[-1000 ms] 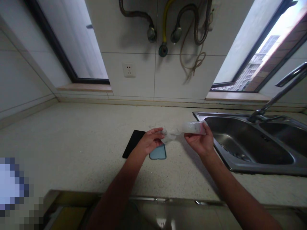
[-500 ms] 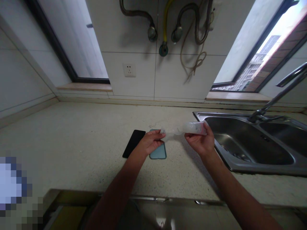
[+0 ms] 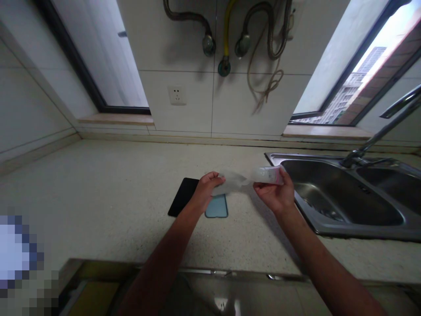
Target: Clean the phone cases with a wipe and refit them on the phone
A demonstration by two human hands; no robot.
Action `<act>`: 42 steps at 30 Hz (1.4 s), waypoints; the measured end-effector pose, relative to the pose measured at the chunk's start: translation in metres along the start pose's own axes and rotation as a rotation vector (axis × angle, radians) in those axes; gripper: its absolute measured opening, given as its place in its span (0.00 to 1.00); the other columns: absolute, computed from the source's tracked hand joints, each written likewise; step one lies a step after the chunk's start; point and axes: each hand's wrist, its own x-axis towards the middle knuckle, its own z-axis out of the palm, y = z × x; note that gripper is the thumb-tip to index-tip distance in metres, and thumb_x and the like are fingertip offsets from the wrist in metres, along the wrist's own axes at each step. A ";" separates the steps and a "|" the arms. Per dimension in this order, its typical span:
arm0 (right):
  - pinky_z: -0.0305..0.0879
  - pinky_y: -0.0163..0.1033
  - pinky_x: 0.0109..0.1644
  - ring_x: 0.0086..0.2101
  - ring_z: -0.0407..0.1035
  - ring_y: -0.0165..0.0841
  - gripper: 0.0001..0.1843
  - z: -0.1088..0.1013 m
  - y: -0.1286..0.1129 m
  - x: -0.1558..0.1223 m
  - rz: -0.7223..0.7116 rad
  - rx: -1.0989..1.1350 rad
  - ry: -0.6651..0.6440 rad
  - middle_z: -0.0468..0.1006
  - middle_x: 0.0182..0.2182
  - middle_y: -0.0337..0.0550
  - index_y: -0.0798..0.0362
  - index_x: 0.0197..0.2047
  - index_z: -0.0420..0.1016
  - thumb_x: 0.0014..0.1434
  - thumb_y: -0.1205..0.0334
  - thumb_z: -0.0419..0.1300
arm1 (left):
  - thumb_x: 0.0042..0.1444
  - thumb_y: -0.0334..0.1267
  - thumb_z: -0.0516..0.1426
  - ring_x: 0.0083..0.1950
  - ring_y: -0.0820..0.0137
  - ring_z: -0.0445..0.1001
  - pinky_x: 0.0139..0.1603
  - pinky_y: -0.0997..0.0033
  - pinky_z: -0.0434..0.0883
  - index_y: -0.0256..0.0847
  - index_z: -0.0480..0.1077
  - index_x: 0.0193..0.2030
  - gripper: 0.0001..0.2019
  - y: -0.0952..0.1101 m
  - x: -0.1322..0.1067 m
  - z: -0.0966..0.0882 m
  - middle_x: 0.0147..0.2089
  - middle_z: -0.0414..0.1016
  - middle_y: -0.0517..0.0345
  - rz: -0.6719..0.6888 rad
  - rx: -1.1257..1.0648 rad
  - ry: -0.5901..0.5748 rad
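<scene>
Both my hands are raised over a speckled countertop [image 3: 98,197]. My left hand [image 3: 205,191] is closed, pinching the loose end of a thin clear plastic film [image 3: 232,183]. My right hand [image 3: 276,195] is closed around a small clear roll or tube with a pink label [image 3: 268,174], from which the film stretches to the left. Under my left hand lie a black phone [image 3: 182,202] and a light blue phone case [image 3: 217,207], flat on the counter.
A stainless steel double sink [image 3: 345,197] with a tall faucet [image 3: 384,127] fills the right side. Hoses and pipes [image 3: 230,39] hang on the tiled back wall above a socket [image 3: 177,95]. Windows flank the wall. A metal edge runs along the counter front.
My left hand has lifted slightly and drawn the film taut and flatter between the hands. My right hand with the roll has barely moved.
</scene>
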 end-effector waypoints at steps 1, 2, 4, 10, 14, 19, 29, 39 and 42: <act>0.74 0.40 0.28 0.29 0.77 0.34 0.05 0.000 0.000 0.000 0.002 0.000 -0.010 0.81 0.29 0.34 0.48 0.36 0.70 0.59 0.57 0.61 | 0.41 0.38 0.66 0.31 0.75 0.69 0.32 0.76 0.63 0.40 0.67 0.32 0.14 0.001 -0.001 0.001 0.31 0.71 0.63 0.007 -0.014 0.027; 0.74 0.41 0.28 0.29 0.77 0.34 0.05 -0.001 0.000 0.000 0.005 0.000 -0.018 0.81 0.29 0.34 0.48 0.36 0.70 0.58 0.58 0.62 | 0.41 0.38 0.66 0.33 0.74 0.70 0.34 0.75 0.64 0.41 0.66 0.33 0.14 0.002 -0.001 0.001 0.32 0.72 0.63 0.009 -0.025 0.067; 0.75 0.41 0.29 0.29 0.77 0.34 0.06 -0.002 -0.001 0.001 0.010 0.005 -0.027 0.81 0.28 0.33 0.48 0.36 0.70 0.57 0.58 0.63 | 0.42 0.37 0.65 0.34 0.72 0.71 0.35 0.74 0.65 0.42 0.66 0.33 0.14 0.003 -0.001 0.002 0.32 0.72 0.64 0.011 -0.055 0.152; 0.75 0.41 0.29 0.29 0.77 0.34 0.06 -0.005 -0.001 0.002 0.022 -0.003 -0.031 0.81 0.29 0.34 0.48 0.35 0.70 0.57 0.57 0.63 | 0.50 0.33 0.56 0.32 0.68 0.74 0.37 0.68 0.71 0.37 0.68 0.35 0.05 0.005 0.008 -0.004 0.31 0.74 0.54 -0.235 -0.321 0.106; 0.78 0.49 0.36 0.35 0.79 0.37 0.09 0.000 -0.002 0.000 -0.020 -0.068 -0.053 0.82 0.32 0.36 0.47 0.37 0.72 0.57 0.54 0.64 | 0.50 0.33 0.53 0.39 0.62 0.78 0.44 0.62 0.73 0.34 0.70 0.41 0.11 0.002 0.012 -0.009 0.37 0.78 0.45 -0.306 -0.498 0.014; 0.78 0.54 0.44 0.44 0.77 0.39 0.14 0.020 -0.013 -0.016 -0.287 -0.152 -0.167 0.82 0.40 0.38 0.45 0.43 0.74 0.53 0.54 0.68 | 0.49 0.35 0.52 0.48 0.56 0.78 0.48 0.59 0.73 0.30 0.71 0.45 0.17 -0.009 0.009 -0.003 0.42 0.79 0.38 -0.322 -0.541 -0.057; 0.72 0.40 0.54 0.45 0.77 0.38 0.24 0.020 0.014 -0.049 -0.432 -0.739 -0.343 0.83 0.41 0.45 0.53 0.38 0.81 0.37 0.80 0.74 | 0.48 0.32 0.57 0.48 0.59 0.77 0.49 0.57 0.73 0.38 0.72 0.43 0.13 -0.028 0.010 0.009 0.42 0.79 0.48 -0.329 -0.471 -0.021; 0.66 0.51 0.63 0.52 0.75 0.43 0.28 0.017 0.013 -0.057 -0.561 -0.867 -0.482 0.83 0.48 0.44 0.48 0.45 0.82 0.38 0.73 0.77 | 0.59 0.39 0.52 0.41 0.61 0.77 0.43 0.59 0.74 0.39 0.72 0.48 0.14 -0.030 0.007 0.015 0.39 0.78 0.49 -0.360 -0.425 -0.004; 0.65 0.48 0.64 0.51 0.76 0.41 0.30 0.019 0.017 -0.056 -0.499 -1.064 -0.518 0.83 0.47 0.43 0.47 0.44 0.83 0.36 0.76 0.76 | 0.61 0.48 0.51 0.40 0.61 0.77 0.40 0.62 0.73 0.42 0.72 0.44 0.15 -0.029 0.005 0.018 0.37 0.78 0.51 -0.357 -0.402 -0.054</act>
